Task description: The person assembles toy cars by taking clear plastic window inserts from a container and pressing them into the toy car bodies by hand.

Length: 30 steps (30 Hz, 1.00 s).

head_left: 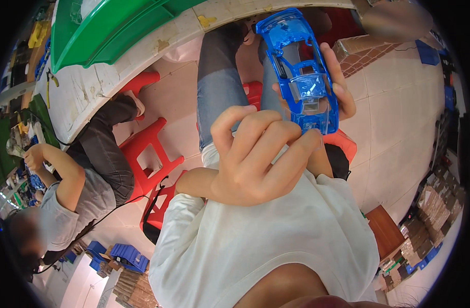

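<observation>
Toy-car body shell (300,66) in R hand (342,98), L hand (258,161) curled at its near end

Shell: glossy blue plastic, hard & shiny, long rounded-rectangle shape w/ open window cutouts, thin pillars and crossbars, bumper-like lip at far end. Clear plastic window pc. (311,88) sits over its near half, smooth, catching bright glare. Shell is held up over the lap, tilted a bit, far end overlapping the view of the table edge, near end toward the wearer.

R hand: mostly hidden behind/under the shell; bent fingers wrap its R edge, so it's gripping the shell. L hand: back of hand to camera, forearm in from the L, wrist bent, knuckles up, fingers folded in a loose row; outermost fingertip at the shell's near end. Can't tell if L holds anything, fingertips mostly hidden.

Around: soft white shirt (276,231), faded denim jeans (222,92), worn pale table (96,87) w/ chipped, stained edge, slick green plastic tray (106,38) on top. Red molded-plastic stool (150,146) on pale floor tiles (388,108); co-worker in gray top (86,205) off to the L.
</observation>
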### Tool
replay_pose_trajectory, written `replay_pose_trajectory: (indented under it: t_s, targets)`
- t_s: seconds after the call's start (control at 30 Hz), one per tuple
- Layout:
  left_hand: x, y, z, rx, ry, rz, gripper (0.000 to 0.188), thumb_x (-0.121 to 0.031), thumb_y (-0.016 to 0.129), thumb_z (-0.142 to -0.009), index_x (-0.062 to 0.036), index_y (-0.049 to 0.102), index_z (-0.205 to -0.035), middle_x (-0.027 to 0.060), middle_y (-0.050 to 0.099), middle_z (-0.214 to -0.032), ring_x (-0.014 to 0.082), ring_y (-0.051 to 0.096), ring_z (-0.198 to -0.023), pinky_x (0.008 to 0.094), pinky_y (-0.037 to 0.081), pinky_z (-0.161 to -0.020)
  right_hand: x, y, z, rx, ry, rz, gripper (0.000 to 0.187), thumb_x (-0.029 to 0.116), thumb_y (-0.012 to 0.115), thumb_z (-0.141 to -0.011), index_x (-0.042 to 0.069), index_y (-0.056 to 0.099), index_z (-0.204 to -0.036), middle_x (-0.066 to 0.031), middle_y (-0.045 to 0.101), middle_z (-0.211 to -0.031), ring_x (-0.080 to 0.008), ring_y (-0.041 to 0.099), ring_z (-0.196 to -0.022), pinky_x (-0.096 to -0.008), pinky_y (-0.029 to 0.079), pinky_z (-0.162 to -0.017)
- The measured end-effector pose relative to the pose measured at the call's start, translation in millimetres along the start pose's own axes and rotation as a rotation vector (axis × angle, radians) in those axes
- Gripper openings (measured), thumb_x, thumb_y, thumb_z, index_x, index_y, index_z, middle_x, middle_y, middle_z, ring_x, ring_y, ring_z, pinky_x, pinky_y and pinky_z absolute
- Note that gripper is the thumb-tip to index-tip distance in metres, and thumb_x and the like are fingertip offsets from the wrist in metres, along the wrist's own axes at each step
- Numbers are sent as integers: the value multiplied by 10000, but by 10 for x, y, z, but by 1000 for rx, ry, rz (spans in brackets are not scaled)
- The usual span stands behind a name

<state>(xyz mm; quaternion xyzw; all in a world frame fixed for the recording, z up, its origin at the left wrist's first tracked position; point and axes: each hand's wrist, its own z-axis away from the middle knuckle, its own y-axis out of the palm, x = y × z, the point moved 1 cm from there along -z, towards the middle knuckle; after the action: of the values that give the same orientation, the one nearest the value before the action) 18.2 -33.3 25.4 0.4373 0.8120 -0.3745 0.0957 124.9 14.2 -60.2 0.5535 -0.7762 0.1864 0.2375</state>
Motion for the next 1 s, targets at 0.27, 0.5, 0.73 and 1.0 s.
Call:
replay_pose_trajectory:
  t_s: [0.27, 0.5, 0.73, 1.0]
  targets:
    - [7, -9, 3, -54, -10, -51, 316, -94, 668, -453, -144, 668, -766, -32, 476, -604, 142, 415, -568, 287, 284, -602, 64, -31, 59, 21, 74, -101, 361, 182, 453, -860, 129, 264, -1163, -99, 281, -1331, -240, 385, -1162, -309, 517, -793]
    - [13, 42, -7, -6, 2, 85, 323, -73, 679, -458, -143, 670, -773, -40, 485, -623, 132, 413, -568, 281, 280, -576, 45, -96, 70, 76, -1, 127, 406, 211, 385, -882, 127, 241, -1251, -67, 297, -1331, -256, 370, -1173, -355, 517, -791]
    - [2, 54, 27, -86, -30, 16, 333, -77, 689, -445, -148, 675, -769, -46, 475, -613, 126, 403, -557, 274, 274, -564, 80, -130, 129, 86, 15, 134, 446, 233, 433, -862, 141, 242, -1255, -55, 307, -1329, -215, 366, -1178, -307, 468, -834]
    - [-66, 68, 41, -167, 4, -151, 337, -127, 708, -440, -175, 692, -773, -67, 435, -580, 106, 361, -541, 271, 260, -590, 80, -151, 170, 85, 65, 96, 507, 260, 526, -827, 163, 249, -1240, -43, 318, -1324, -146, 362, -1182, -219, 388, -903]
